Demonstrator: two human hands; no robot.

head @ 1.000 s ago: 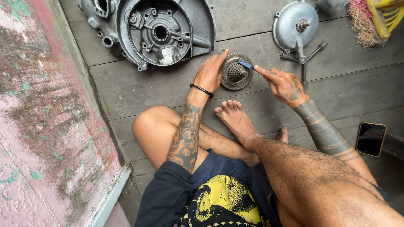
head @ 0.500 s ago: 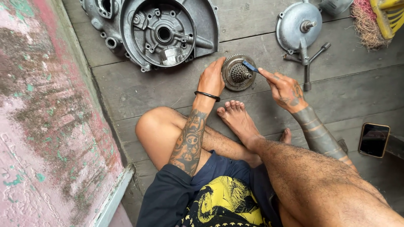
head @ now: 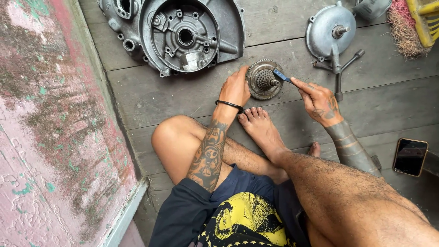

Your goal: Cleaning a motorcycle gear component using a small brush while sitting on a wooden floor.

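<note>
On the grey plank floor (head: 151, 98), just past the person's bare foot (head: 260, 126), a round toothed gear hub (head: 264, 79) is lying flat, teeth around the rim, splined boss pointing up at centre. Frame-wise it's sitting at about 12 o'clock from the foot, upper centre.

Left hand (head: 236, 88) is pressing against the hub's 9 o'clock edge, fingers curled on the rim, steadying it; a black band is sitting on that wrist. Closed against the part rather than wrapped around it.

Right hand (head: 318, 100) is coming in from 3 o'clock, pinching a small blue-handled tool (head: 282, 76) between thumb and fingers. Tool tip is touching the central boss; can't tell whether it's a brush or a blade.

Moving outward:
- Large engine case half (head: 183, 32) is lying open side up at 10 o'clock from the hub, well apart.
- Round grey cover with a short shaft (head: 330, 31) is sitting at 2 o'clock.
- T-shaped socket wrench (head: 339, 68) is lying just below that cover, near the right hand.
- Frayed pinkish rag bundle (head: 402, 27) and a yellow plastic item are showing at the top right corner.
- Dark phone (head: 410, 157) is lying face up at 4 o'clock, beside the right forearm.
- Flaking pink wall (head: 50, 137) is running down the whole 9 o'clock side.
</note>
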